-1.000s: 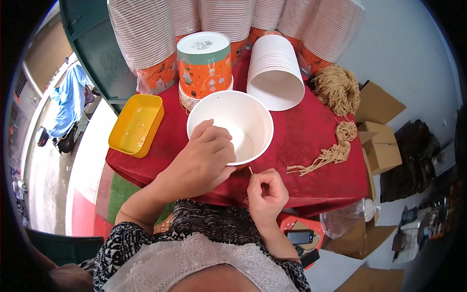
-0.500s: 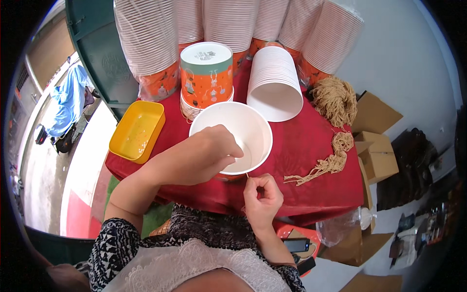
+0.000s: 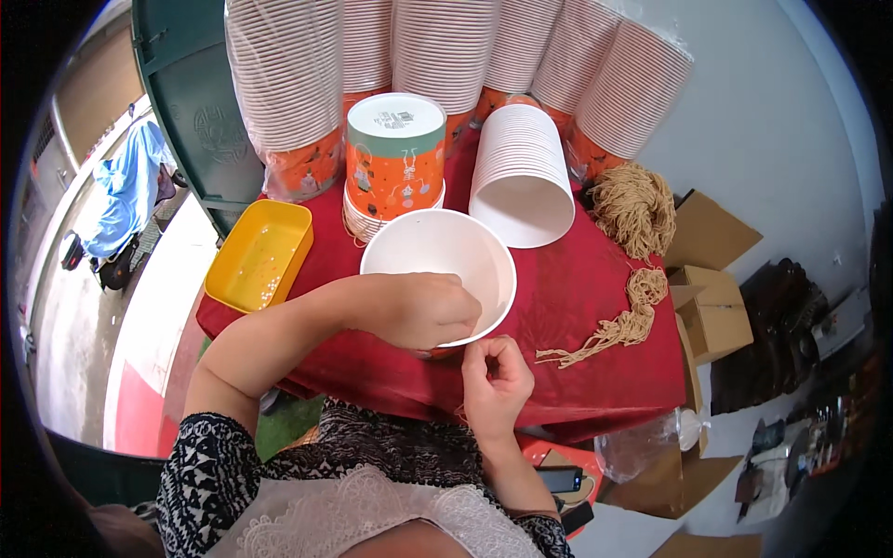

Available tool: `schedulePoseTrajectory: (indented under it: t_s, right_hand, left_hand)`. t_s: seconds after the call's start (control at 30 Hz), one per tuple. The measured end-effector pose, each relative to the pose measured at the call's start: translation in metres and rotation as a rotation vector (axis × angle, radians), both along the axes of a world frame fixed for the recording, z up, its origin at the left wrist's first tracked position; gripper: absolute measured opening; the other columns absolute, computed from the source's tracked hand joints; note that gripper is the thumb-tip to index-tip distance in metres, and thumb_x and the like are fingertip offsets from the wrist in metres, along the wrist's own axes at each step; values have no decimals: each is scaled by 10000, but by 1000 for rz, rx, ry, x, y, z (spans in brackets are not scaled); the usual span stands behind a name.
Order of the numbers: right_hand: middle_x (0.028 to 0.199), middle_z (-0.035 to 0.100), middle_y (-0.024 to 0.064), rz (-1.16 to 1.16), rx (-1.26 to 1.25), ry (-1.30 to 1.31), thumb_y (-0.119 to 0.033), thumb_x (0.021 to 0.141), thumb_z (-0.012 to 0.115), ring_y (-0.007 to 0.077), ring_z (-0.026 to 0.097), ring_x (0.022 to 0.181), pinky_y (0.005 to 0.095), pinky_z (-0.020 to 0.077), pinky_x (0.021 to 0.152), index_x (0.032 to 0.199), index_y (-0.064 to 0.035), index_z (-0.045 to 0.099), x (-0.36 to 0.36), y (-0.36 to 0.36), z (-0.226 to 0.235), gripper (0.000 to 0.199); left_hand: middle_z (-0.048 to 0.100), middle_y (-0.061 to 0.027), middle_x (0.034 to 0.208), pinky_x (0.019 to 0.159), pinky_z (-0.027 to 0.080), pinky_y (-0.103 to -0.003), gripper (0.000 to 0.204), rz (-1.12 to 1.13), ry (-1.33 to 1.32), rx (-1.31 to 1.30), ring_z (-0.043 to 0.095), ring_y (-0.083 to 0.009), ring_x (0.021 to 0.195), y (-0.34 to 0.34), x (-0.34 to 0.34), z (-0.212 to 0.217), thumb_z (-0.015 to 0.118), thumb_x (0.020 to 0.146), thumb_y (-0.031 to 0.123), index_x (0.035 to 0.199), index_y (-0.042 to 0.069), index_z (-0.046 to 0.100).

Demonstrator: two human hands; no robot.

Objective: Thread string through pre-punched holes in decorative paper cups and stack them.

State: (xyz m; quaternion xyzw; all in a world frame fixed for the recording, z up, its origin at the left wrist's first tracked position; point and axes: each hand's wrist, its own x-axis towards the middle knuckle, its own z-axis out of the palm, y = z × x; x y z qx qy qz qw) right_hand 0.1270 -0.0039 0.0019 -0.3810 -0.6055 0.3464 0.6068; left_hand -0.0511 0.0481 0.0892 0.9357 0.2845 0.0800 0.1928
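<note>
Bucket, presumably light, stiff-walled but dentable, is seen over the red table, best gripped by its rim; inside, the left hand is curled, its hold hidden; just outside, the right hand is pinched, on what cannot be told.

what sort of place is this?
Probably a small, informal hand-assembly spot rather than a factory line: plastic-wrapped stack of paper buckets and a bundle of tan cord on a cloth-covered table, with a cardboard box beside it.
</note>
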Motion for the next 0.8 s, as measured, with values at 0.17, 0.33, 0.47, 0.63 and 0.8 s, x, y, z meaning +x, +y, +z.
schedulePoseTrajectory:
  t_s: [0.17,0.33,0.47,0.63,0.8]
  right_hand:
    - [703,545,-33,115,-218,120,20,885,647,32,471,647,208,407,568,794,6,573,6,-2,1,118]
    - [705,527,-63,106,-215,108,5,911,642,8,439,639,185,368,555,787,-13,568,6,-3,6,145]
    - [686,517,-57,23,-26,3,16,906,648,7,422,624,182,348,547,752,-31,536,3,-8,5,196]
    - [687,509,-45,-16,53,-40,30,892,647,21,431,637,194,365,558,740,-26,518,-3,-5,3,207]
    - [691,508,-43,-28,71,-61,28,893,646,33,439,639,203,376,564,747,-22,520,-6,-3,1,199]
  left_hand:
    - [632,-154,852,804,468,-431,207,141,-14,-176,602,-352,862,-5,4,3,513,951,175,875,15,621]
    - [658,-167,872,818,475,-429,241,62,-60,-57,625,-363,874,-4,0,-2,494,950,200,940,11,643]
    - [692,-174,964,856,483,-412,283,161,-98,-214,646,-347,913,-8,0,8,492,945,194,1066,2,661]
    - [697,-175,1001,869,488,-397,305,171,-86,-310,654,-334,936,-2,1,12,514,937,186,1129,-1,659]
    - [689,-163,876,764,490,-398,237,97,-41,-293,646,-312,818,0,2,16,538,933,185,980,-4,674]
